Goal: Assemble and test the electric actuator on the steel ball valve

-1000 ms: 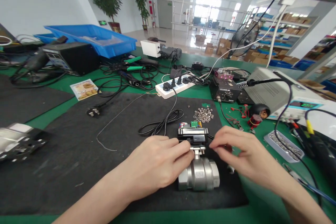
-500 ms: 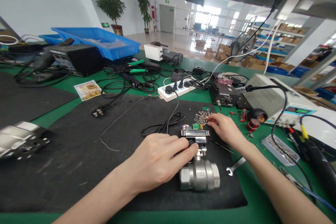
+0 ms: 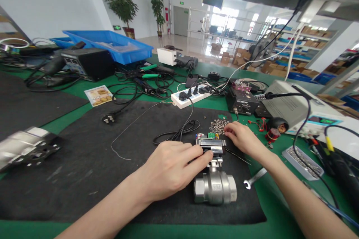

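Observation:
A metal ball valve (image 3: 215, 187) stands on the black mat, its body marked 304. On top it carries a bracket and a small actuator part with a green circuit board (image 3: 211, 135). My left hand (image 3: 168, 166) grips that upper bracket from the left, thumb and fingers closed round it. At the right edge of a loose pile of small nuts (image 3: 218, 126) is my right hand (image 3: 242, 138), its fingertips pinched together. Whatever lies between those fingertips is too small to make out. Thin tweezers (image 3: 238, 156) lie just below the right hand.
An open-ended wrench (image 3: 254, 179) lies right of the valve, near a white tray of small parts (image 3: 303, 162). A second valve (image 3: 24, 147) sits at the left. Behind are a power strip (image 3: 190, 97), soldering station (image 3: 241, 102), grey power supply (image 3: 297, 108) and blue bin (image 3: 112, 46).
The whole view has shifted slightly. My right hand stays beside the nuts, its fingers drawn a little closer together. My left hand keeps its hold on the valve.

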Demonstrator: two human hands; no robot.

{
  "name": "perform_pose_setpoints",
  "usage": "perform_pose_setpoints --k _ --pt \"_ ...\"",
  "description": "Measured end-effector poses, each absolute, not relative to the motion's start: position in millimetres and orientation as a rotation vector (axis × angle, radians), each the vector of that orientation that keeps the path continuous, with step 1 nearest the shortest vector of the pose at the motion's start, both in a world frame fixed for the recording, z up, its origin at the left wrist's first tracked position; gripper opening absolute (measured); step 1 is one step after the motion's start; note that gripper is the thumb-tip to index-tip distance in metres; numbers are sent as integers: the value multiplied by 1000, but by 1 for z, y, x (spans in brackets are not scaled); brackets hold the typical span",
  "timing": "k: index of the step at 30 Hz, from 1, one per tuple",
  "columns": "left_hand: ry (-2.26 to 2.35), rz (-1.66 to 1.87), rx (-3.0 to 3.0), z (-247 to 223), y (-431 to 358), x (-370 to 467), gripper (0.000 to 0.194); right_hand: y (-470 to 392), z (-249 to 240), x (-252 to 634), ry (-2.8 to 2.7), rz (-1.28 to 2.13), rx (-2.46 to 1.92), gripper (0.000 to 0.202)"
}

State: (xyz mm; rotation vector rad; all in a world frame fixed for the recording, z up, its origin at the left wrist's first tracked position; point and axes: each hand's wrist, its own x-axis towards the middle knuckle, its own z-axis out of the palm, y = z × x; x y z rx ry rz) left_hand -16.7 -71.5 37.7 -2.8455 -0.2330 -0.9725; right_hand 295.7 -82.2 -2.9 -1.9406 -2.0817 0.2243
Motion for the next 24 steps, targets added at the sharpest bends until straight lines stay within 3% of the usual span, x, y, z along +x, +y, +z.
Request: perform_pose_setpoints --k 5,9,14,20,24 --pt "-250 -995 -2846 37 -72 -16 21 -89 2 295 -2033 197 -1899 12" --pt "-374 -1175 -2878 36 -74 -13 24 -122 34 273 -1897 226 -1830 14" --pt "-361 -1312 -3043 37 -81 -9 32 -170 73 225 -1724 866 -1541 13" --pt "-241 -1328 -3121 39 -83 -12 22 -178 71 204 -1541 1185 -1484 16" --pt "-277 -1033 -3182 47 -82 -14 18 -178 63 214 -1444 1206 -1619 20"
